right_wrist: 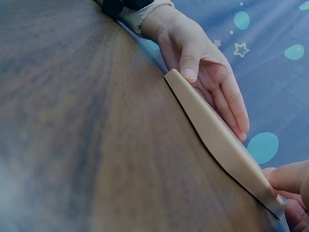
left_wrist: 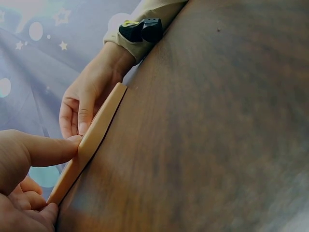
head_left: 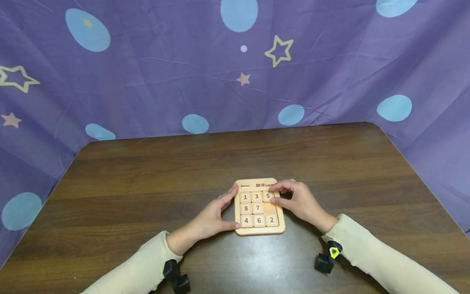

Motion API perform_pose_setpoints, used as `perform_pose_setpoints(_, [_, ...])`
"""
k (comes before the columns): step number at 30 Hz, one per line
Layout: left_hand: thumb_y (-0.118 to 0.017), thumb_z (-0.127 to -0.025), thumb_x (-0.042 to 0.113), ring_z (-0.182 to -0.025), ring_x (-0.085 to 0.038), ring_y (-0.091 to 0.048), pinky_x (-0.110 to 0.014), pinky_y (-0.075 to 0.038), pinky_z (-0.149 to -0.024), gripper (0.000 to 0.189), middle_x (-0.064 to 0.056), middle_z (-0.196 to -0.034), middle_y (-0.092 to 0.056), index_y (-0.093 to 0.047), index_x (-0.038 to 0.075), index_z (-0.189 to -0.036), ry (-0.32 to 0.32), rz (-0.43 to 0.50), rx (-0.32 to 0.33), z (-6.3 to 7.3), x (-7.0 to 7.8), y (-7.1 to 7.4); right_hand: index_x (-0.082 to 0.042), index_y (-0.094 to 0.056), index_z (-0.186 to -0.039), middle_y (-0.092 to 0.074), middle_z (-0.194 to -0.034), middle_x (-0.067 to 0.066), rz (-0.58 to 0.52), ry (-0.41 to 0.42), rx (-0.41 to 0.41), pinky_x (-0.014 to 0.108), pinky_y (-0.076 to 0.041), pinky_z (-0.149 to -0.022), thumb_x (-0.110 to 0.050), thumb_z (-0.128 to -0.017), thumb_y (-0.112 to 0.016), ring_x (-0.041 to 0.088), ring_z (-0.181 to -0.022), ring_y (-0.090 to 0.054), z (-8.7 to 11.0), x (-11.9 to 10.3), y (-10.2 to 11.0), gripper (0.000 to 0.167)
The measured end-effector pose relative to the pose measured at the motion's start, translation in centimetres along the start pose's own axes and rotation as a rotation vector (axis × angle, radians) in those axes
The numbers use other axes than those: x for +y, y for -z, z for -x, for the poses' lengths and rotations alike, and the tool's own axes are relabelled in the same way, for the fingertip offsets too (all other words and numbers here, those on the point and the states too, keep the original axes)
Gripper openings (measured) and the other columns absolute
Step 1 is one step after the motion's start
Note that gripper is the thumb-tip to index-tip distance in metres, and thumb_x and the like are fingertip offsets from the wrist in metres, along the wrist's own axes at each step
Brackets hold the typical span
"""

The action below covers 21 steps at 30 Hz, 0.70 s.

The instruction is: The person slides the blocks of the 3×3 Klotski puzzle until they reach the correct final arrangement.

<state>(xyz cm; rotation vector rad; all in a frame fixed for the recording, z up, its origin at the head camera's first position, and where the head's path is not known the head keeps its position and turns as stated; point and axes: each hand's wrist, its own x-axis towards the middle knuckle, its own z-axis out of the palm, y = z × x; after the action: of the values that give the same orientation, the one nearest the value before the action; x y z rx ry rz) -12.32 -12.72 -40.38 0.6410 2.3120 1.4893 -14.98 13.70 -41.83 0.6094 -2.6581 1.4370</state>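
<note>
A wooden number slide puzzle (head_left: 259, 230) lies on the table, holding numbered square tiles in rows: 1, 3, 5, then 8, 7 and a gap, then 4, 6, 2. My left hand (head_left: 211, 218) grips its left side, thumb at the lower corner and fingers at the upper one. On the upper right, my right hand (head_left: 299, 201) has its thumb and index fingertip at the 5 tile (head_left: 268, 196). From the left wrist, the puzzle (left_wrist: 94, 140) appears edge-on, with the left thumb (left_wrist: 53, 150) against it. The right wrist view shows its side (right_wrist: 212, 130) between both hands.
The brown wooden table (head_left: 165, 171) extends around the puzzle on all sides. A purple curtain (head_left: 158, 73) with stars and blue dots hangs behind it. Black wrist devices (head_left: 176, 276) are strapped over both pale sleeves.
</note>
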Motion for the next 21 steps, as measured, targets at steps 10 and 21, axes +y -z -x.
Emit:
perform_pose_setpoints(10, [-0.077, -0.070, -0.003, -0.142, -0.025, -0.015, -0.036, -0.023, -0.111, 0.094, -0.016, -0.155, -0.015, -0.021, -0.006, -0.146, -0.012, 0.010, 0.006, 0.0, -0.1, 0.0, -0.011, -0.073, -0.098, -0.068, -0.093, -0.003, -0.012, -0.007, 0.002, 0.025, -0.047, -0.075, -0.009, -0.074, -0.078, 0.012, -0.083, -0.056, 0.1, 0.0, 0.0, 0.024])
perform_pose_setpoints(21, [-0.077, -0.072, 0.000, -0.142, -0.024, -0.016, -0.037, -0.023, -0.112, 0.094, -0.016, -0.155, -0.015, -0.021, -0.006, -0.146, -0.028, 0.009, 0.002, 0.0, -0.2, 0.0, -0.014, -0.072, -0.096, -0.067, -0.092, -0.003, -0.111, -0.011, -0.073, 0.023, -0.046, -0.075, -0.015, -0.075, -0.078, 0.013, -0.083, -0.056, 1.5, 0.0, 0.1, 0.021])
